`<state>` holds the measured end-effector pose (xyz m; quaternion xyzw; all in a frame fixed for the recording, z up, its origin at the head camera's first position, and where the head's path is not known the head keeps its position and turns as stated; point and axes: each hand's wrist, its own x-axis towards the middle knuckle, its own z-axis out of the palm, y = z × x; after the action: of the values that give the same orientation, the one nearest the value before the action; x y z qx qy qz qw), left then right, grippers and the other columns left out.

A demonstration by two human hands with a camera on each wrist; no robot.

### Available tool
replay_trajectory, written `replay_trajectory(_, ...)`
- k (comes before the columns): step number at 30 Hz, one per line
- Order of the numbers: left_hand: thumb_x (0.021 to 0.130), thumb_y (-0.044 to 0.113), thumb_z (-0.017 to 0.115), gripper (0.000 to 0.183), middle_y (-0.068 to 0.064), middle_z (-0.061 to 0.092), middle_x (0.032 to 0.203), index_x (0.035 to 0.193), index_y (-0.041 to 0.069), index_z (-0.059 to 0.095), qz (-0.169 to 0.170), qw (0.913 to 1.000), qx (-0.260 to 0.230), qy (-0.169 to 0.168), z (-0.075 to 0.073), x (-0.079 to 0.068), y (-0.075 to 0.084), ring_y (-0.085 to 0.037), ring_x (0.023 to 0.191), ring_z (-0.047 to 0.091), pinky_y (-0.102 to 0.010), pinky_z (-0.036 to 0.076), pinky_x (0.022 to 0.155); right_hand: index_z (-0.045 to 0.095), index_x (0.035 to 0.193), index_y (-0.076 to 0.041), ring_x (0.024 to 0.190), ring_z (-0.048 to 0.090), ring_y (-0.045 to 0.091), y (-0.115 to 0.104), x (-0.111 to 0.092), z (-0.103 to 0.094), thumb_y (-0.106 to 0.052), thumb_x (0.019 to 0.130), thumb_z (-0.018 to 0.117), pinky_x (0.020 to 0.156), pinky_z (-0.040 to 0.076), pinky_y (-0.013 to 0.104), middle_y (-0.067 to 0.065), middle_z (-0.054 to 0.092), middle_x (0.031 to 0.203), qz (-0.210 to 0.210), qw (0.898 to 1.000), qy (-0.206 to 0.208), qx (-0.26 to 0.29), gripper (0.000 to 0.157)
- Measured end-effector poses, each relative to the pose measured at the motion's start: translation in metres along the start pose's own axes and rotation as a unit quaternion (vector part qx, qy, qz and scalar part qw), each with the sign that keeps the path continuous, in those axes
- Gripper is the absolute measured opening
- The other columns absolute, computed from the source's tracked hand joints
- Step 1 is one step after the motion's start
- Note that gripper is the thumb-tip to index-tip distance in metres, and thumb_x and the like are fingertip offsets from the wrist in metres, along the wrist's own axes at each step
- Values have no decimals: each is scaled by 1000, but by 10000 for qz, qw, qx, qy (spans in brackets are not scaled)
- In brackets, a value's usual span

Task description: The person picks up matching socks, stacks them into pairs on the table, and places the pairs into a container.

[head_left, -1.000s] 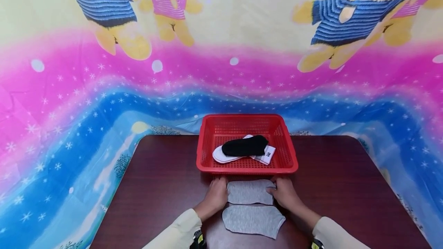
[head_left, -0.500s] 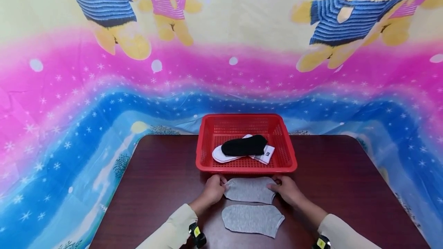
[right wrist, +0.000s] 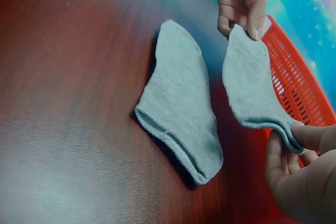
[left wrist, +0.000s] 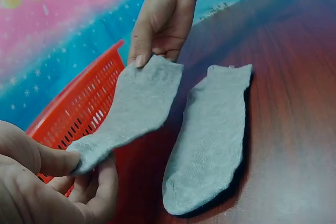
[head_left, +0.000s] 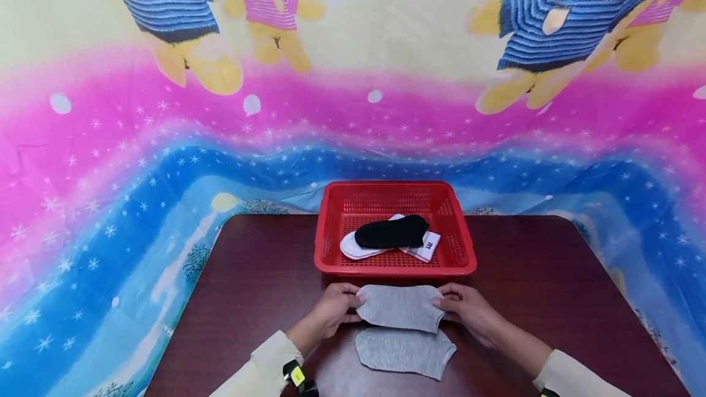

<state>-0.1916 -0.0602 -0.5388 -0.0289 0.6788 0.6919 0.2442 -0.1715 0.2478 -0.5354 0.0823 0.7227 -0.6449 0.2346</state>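
Between my two hands a grey ankle sock (head_left: 401, 306) is stretched out, raised off the table. My left hand (head_left: 335, 308) pinches its toe end, thumb on top, fingers beneath, as the left wrist view shows. At the cuff end, my right hand (head_left: 469, 310) pinches the edge between thumb and fingers; the cuff opening (right wrist: 268, 123) shows in the right wrist view. A second grey sock (head_left: 405, 351) lies flat on the table on the near side of the held one, its cuff to the right. The held sock overlaps its far edge in the head view.
Just beyond my hands stands a red plastic basket (head_left: 395, 271) with perforated walls. Inside, a black sock (head_left: 390, 233) lies across white socks (head_left: 358, 246). The dark wooden table (head_left: 259, 274) ends in front of a cartoon-printed cloth (head_left: 353, 109).
The held sock has risen off the table and come slightly nearer, now overlapping the lying sock. Both forearms have spread outward. The basket and its socks are unchanged.
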Motion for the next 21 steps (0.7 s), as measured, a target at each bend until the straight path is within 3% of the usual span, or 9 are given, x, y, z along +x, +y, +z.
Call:
replay_trajectory(6,95,-3,61,14,-5,64,85,107,-11,57,-74,9993,371,36,0,-19,4,-14,74,63,-39,61,70,56,120,5,91,63,12,3,-16,-3,-18,98,68,84,57,33,-1,67,96,-74,9995,-303,90,34)
replay_trajectory(11,92,-8,63,13,-2,54,81,103,-12,56,241,9974,661,171,2,-35,2,-12,66,56,-31,57,59,59,114,3,90,63,11,10,-26,-1,-17,96,70,82,57,31,-2,67,94,-26,9992,-374,130,29)
replay_trajectory(16,85,-15,65,14,-2,53,77,97,-10,59,606,9929,982,304,2,-50,-7,-12,64,51,-35,57,56,60,111,2,85,63,9,22,-38,4,-15,94,72,78,57,29,-3,64,91,29,9991,-424,16,27)
replay_trajectory(21,80,-19,64,18,-1,49,75,93,-10,58,765,9917,988,304,6,-54,-17,-12,63,48,-34,55,53,60,110,5,80,60,10,31,-40,5,-15,93,73,73,56,29,-2,61,88,57,9989,-309,-345,29)
